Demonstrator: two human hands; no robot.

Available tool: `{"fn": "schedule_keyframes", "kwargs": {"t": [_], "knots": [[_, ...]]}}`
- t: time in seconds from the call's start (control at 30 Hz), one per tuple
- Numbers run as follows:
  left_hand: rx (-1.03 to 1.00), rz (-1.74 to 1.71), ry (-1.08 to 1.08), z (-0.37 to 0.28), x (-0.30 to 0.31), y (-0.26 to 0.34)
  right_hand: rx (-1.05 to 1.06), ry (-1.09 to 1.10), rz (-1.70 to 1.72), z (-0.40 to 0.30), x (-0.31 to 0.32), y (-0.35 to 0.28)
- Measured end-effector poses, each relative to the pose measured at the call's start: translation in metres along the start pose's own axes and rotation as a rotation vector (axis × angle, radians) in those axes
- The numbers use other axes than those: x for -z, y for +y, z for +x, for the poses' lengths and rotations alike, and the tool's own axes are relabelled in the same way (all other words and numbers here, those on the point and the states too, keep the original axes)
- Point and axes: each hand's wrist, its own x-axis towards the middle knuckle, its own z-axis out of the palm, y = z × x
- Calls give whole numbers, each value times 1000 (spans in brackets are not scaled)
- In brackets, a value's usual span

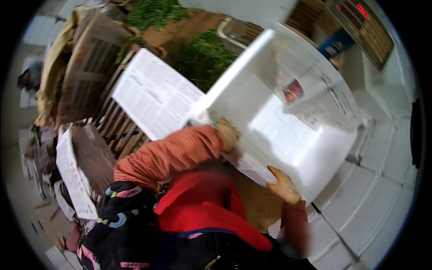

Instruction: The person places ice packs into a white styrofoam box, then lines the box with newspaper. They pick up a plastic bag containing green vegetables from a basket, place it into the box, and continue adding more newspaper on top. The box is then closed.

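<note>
A white foam box (pixel 324 162) is before me, its open top facing up. A sheet of newspaper (pixel 317 84) lines the far wall, and bare white foam shows below it. My left hand (pixel 229 134), in a yellowish glove, curls over the box's near rim close to the left corner; its fingertips are hidden. Farther right, my right hand (pixel 285 187), also gloved, has its thumb and a finger about the same rim. Pale paper (pixel 248 167) lies along that edge between my hands. Another newspaper sheet (pixel 158 96) lies left of the box.
Slatted crates (pixel 118 125) stand at the left, one beside a newspaper-covered bundle (pixel 84 165). Leafy greens (pixel 204 59) lie beyond the box. A digital scale display (pixel 364 27) is at the upper right. White foam boxes (pixel 357 199) line the right side. Someone's red garment (pixel 202 209) fills the near middle.
</note>
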Motion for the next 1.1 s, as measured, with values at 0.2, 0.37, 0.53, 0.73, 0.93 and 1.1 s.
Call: {"fn": "schedule_keyframes", "kwargs": {"t": [0.2,0.37,0.53,0.73,0.93,1.1], "knots": [[5,46,170,-37,-8,12,18,-47,3,0,4,-2],[141,22,386,-44,-29,24,12,-100,27,0,7,3],[-73,-431,871,-76,-48,2,-9,-91,67,-1,3,7],[966,-851,1079,-170,-143,-81,-35,-7,44,-8,-7,8],[1201,-1454,748,-187,-197,-159,-26,47,-19,-17,2,-19],[1042,-1860,732,-172,-215,-190,91,286,-86,-18,10,-38]]}}
